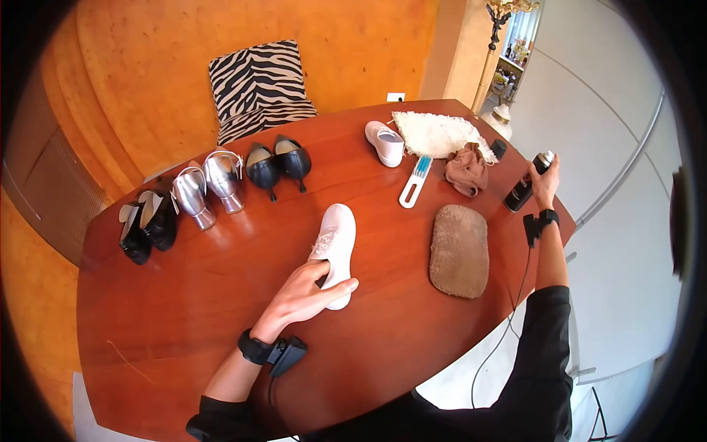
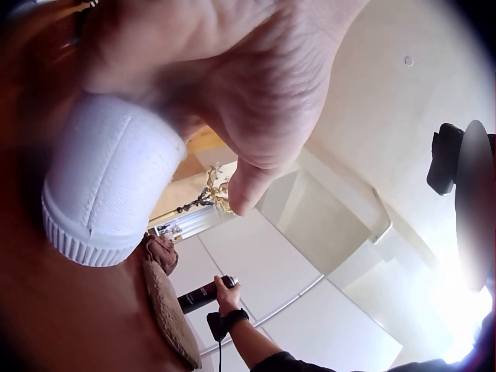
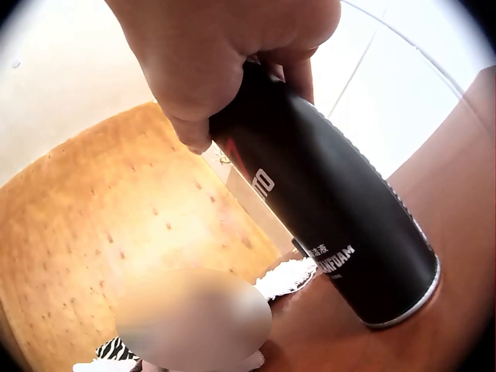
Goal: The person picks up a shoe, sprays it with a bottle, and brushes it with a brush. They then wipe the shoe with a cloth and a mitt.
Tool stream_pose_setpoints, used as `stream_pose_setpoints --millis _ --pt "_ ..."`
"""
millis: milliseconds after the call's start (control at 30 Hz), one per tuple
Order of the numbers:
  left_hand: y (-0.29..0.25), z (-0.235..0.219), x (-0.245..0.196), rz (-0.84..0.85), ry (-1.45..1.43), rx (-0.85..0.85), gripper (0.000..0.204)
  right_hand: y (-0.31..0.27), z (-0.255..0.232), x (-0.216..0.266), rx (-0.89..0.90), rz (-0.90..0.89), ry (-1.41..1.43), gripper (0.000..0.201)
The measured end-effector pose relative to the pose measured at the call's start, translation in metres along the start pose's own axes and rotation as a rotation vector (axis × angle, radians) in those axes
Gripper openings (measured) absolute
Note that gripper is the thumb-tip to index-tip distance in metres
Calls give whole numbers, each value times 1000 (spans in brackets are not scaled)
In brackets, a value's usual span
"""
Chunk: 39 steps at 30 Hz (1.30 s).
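A white lace-up shoe [image 1: 339,243] lies on the table, toe pointing away. My left hand [image 1: 298,295] grips it at the heel, fingers inside the opening and thumb along the outer side; the left wrist view shows the ribbed sole edge at the heel [image 2: 112,178]. At the table's right edge my right hand [image 1: 546,184] grips a black spray can [image 1: 520,193] near its top. The can [image 3: 333,209] leans, its base at or just above the tabletop; the right wrist view cannot settle which. Its cap is off, the nozzle showing.
Beyond lie the other white shoe [image 1: 384,144], a brush [image 1: 412,188], a fluffy white cloth [image 1: 434,135], a brown cloth [image 1: 466,171] and a black cap [image 1: 498,149]. A brown furry pad [image 1: 459,252] lies between my hands. Several dress shoes [image 1: 223,180] line the far left side.
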<state>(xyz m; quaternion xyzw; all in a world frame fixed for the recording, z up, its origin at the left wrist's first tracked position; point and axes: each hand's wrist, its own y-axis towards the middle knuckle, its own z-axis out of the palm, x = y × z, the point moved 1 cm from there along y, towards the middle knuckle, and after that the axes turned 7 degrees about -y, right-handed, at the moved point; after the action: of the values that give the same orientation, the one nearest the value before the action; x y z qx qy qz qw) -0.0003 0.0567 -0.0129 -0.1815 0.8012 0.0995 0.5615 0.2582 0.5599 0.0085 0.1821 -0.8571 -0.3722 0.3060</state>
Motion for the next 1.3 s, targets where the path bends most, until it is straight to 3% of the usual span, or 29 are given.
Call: stream_pose_setpoints --millis 200,333,400,433,500,567,700,767,900,933,1100,1200,1267,1300 --pt "1 -1 6 -19 -38 -15 43 -5 -1 -4 17 21 -11 92" --pt "1 -2 4 -24 -38 -13 42 -21 -29 11 89 78 -58 88" --pt "1 -3 3 -38 -47 -13 43 -34 -46 31 -127 -138 -111 72" --pt "1 -2 4 -57 -44 1 43 -36 -51 49 -124 -145 -112 72" --pt "3 1 9 -93 -84 30 44 -57 -62 93 249 -203 54 52" --pt "6 -2 11 -127 -88 61 45 -74 -65 152 453 -204 -18 39" --pt "6 -1 15 -113 -85 57 49 -104 -14 225 846 -325 -267 46" --pt "6 -2 11 -111 -64 131 57 -122 11 247 869 -350 -313 49" --pt "1 -4 -6 -206 140 117 66 -135 48 258 900 -220 -320 35" --pt "3 -2 18 -6 153 24 65 -137 52 260 881 -181 -323 31" --pt "3 -5 17 27 185 90 64 -140 56 252 899 -8 -274 31" --pt "3 -6 19 88 191 27 61 -138 41 247 1001 166 -154 32" --pt "3 -10 11 -112 254 168 52 -140 35 243 1016 232 -89 31" --pt "2 -10 10 -114 254 163 52 -142 34 238 1031 308 -24 30"
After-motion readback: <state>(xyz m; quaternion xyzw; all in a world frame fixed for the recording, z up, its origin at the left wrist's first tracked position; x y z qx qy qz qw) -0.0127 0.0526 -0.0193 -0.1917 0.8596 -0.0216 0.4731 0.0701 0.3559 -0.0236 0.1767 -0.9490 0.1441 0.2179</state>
